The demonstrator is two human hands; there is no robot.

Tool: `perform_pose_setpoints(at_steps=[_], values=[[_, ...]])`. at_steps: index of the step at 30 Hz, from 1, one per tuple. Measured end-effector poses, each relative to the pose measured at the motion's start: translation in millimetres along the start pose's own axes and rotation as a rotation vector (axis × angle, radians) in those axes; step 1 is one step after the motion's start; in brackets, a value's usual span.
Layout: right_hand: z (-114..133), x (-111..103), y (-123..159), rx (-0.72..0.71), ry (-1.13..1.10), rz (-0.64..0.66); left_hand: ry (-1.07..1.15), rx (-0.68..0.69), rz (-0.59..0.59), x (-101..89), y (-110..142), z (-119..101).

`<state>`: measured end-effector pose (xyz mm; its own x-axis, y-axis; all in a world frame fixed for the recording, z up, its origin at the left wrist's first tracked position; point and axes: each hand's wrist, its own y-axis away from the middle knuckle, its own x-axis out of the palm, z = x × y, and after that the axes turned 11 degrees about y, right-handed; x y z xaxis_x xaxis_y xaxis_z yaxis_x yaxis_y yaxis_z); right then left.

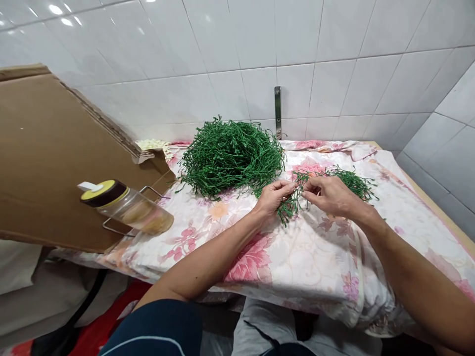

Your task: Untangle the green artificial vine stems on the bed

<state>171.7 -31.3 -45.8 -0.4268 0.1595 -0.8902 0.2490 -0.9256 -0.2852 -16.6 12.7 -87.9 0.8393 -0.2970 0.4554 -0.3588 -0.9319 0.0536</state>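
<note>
1. Between 7 and 8 o'clock from the hands, a smooth dark blue sleeve (pixel 154 326) is showing. Soft grey trousers (pixel 261 324) are peeking out at 6 o'clock.
2. A wrinkly white cloth (pixel 297 262) with pink flowers is lying under everything in the middle.
3. The left hand (pixel 273 198) is pinching a thin, stringy green sprig (pixel 287 211) with thumb and finger, right at the clock's middle.
4. The right hand (pixel 330 194) is curling its fingers just beside it; I cannot tell if it is gripping the sprig too.
5. A small feathery green bunch (pixel 356 184) is resting at 3 o'clock.
6. A big, tangled, round green heap (pixel 232 160) is sitting at 10 o'clock.
7. At 9 o'clock, a clear round jar (pixel 135 212) with a yellow and dark lid is standing before stiff brown cardboard (pixel 55 158).
8. Shiny white square tiles (pixel 222 44) are covering the wall at 12 o'clock, where a flat metal strip (pixel 278 111) is sticking up.
</note>
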Motion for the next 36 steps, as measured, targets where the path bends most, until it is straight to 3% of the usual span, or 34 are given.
perform_pose_setpoints(at_steps=[4, 10, 14, 22, 28, 36], values=[[-0.9, -0.5, -0.7, 0.008, 0.066, 0.038, -0.006, 0.006, -0.011, 0.3, -1.2, 1.3], [-7.6, -2.1, -1.2, 0.065, 0.137, -0.049, -0.055, -0.048, 0.084, -0.8, -0.7, 4.2], [-9.1, -1.1, -0.9, 0.010, 0.148, -0.076, -0.206, -0.015, 0.156, -1.5, -0.1, 6.5], [-8.5, 2.9, -1.8, -0.152, 0.105, -0.101, -0.408, 0.036, 0.177, -2.8, 0.3, 12.6], [-7.8, 1.4, -1.6, -0.150, 0.110, -0.146, -0.339, -0.039, 0.182, -0.6, 1.2, 6.6], [-11.7, -0.5, -0.3, -0.039, 0.127, -0.170, -0.252, -0.096, 0.116, -2.9, -3.6, 7.0]])
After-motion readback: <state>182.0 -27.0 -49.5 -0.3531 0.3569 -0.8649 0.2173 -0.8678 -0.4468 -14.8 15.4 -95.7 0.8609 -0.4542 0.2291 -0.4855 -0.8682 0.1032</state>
